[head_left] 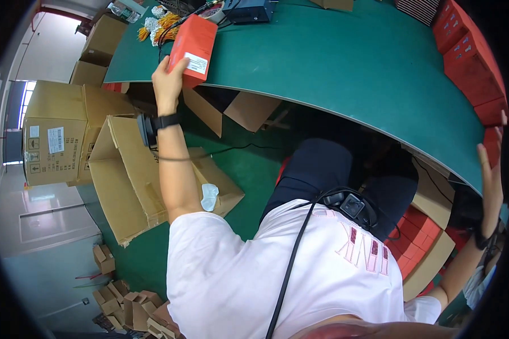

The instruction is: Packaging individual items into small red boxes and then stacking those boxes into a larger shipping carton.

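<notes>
My left hand (169, 82) is closed round the lower end of a red box (195, 48) with a white label, holding it over the table's near edge at the left. A dark watch-like strap is round that wrist. At the far right my right hand (494, 175) is raised, its fingers stretched and spread apart. Between thumb and fingers shows the red side of another box (491, 144); whether the hand touches it I cannot tell. Beside it, red boxes (469, 62) are stacked along the table's right end.
The green table (322, 62) curves across ahead, bearing a blue device (249, 10) and yellow-and-white wire bundles (161, 27). An open carton (124, 181) and a large closed carton (56, 130) stand left. By my right side is a carton of red boxes (410, 240). A cable crosses my shirt.
</notes>
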Demonstrator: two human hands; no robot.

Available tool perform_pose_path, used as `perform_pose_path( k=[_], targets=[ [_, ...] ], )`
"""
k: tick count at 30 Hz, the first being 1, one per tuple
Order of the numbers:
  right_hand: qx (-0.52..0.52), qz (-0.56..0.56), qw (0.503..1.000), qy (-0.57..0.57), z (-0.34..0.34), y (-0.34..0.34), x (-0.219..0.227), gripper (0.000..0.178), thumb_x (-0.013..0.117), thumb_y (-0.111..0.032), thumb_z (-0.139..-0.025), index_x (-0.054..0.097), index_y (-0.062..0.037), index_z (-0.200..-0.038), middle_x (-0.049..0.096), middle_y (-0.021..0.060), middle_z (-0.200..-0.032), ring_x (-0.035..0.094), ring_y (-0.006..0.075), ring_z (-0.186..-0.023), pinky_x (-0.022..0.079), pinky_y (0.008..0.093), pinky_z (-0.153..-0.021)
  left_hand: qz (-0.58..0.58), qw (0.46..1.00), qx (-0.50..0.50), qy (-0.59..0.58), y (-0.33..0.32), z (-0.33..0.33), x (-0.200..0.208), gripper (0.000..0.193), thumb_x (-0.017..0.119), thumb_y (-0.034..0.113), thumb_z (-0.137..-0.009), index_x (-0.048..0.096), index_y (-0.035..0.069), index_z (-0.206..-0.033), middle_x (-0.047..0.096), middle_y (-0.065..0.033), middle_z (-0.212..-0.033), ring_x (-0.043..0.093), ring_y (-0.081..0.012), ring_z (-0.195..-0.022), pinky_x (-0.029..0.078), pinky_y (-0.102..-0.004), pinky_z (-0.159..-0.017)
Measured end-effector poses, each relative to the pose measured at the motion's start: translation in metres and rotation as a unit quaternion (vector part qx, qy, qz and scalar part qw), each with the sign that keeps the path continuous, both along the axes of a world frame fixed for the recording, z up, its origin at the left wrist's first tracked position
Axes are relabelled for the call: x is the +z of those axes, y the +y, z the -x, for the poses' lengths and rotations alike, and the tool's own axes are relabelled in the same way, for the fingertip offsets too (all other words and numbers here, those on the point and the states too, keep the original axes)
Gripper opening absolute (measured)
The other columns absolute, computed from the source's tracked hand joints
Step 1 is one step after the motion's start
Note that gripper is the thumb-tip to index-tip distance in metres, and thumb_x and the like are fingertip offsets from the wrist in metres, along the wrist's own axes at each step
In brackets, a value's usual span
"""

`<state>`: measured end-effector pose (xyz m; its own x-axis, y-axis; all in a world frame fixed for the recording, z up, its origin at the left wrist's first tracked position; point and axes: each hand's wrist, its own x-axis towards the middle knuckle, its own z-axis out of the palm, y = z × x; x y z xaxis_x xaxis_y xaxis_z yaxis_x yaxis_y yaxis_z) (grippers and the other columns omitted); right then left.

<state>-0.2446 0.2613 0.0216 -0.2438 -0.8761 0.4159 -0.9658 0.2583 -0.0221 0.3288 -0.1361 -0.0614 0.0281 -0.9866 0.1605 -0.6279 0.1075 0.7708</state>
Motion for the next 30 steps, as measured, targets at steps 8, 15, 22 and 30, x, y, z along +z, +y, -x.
perform_pose_path(
  k=[8,15,22,30],
  targets=[
    [0.295,0.114,0.948,-0.030,-0.184,-0.091,-0.019,0.091,0.087,-0.020,-0.068,0.042,-0.0112,-0.147,0.032,0.0270,-0.154,0.037,0.0431,-0.140,0.035,0.0539,-0.112,-0.266,0.825,-0.180,0.465,0.103,0.087,0.044,0.061,0.056,0.039,-0.097,0.041,0.001,-0.143,0.059,-0.0173,-0.131,0.061,-0.0287,-0.119,0.054,-0.0531,-0.094],
    [0.256,0.315,0.913,0.052,-0.207,-0.149,-0.041,0.067,0.076,-0.013,-0.076,0.054,-0.0216,-0.139,0.059,0.0142,-0.120,0.059,0.0318,-0.113,0.051,0.0443,-0.098,-0.339,0.749,-0.413,0.391,0.143,0.194,0.079,0.067,0.046,0.054,-0.099,0.047,0.003,-0.142,0.062,-0.0114,-0.126,0.062,-0.0233,-0.115,0.054,-0.0413,-0.094],
    [-0.027,0.429,0.603,-0.672,-0.154,-0.120,-0.095,0.070,0.078,-0.019,-0.087,0.038,0.0049,-0.139,0.059,0.0120,-0.122,0.057,0.0175,-0.115,0.046,0.0306,-0.098,0.352,0.778,-0.504,-0.129,0.164,0.288,0.048,0.135,0.088,0.060,-0.055,0.022,-0.005,-0.153,0.035,-0.0274,-0.149,0.038,-0.0445,-0.134,0.030,-0.0588,-0.110],
    [-0.152,0.237,0.888,-0.363,-0.096,-0.005,-0.109,0.057,0.076,-0.029,-0.086,0.060,-0.0017,-0.134,0.054,0.0185,-0.137,0.051,0.0279,-0.129,0.039,0.0351,-0.108,0.248,0.724,-0.593,-0.252,0.148,0.363,0.018,0.119,0.086,0.057,-0.062,0.034,-0.006,-0.148,0.050,-0.0247,-0.138,0.045,-0.0394,-0.131,0.033,-0.0576,-0.109]
  ],
)
